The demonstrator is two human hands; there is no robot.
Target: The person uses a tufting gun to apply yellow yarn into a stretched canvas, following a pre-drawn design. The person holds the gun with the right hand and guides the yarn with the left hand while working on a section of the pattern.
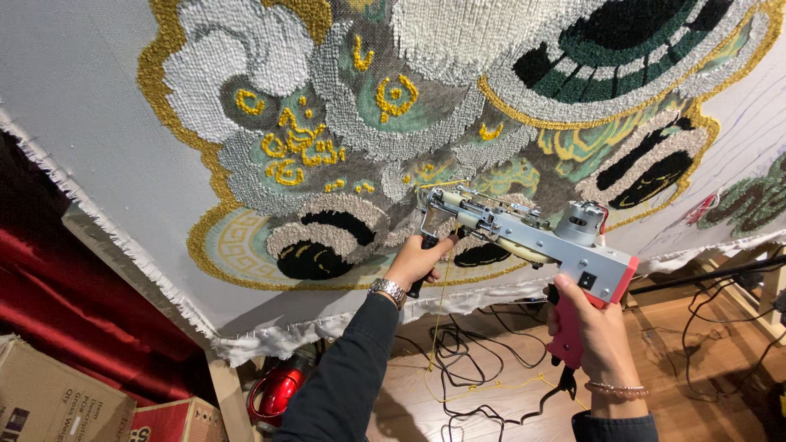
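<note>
Rug-making workshop.

Big white cloth [90, 106] stretched on a wooden frame [221, 385], half filled with fluffy yarn in gold, grey, green and black. Tufting gun [532, 233] with a red grip pressed to the cloth, yellow yarn [442, 303] hanging from it. Tangle of black cables [467, 360] on the wood floor [508, 409]. Cardboard boxes [57, 401] piled in the corner by a red curtain [49, 295], small red machine [278, 389] under the frame.
</note>
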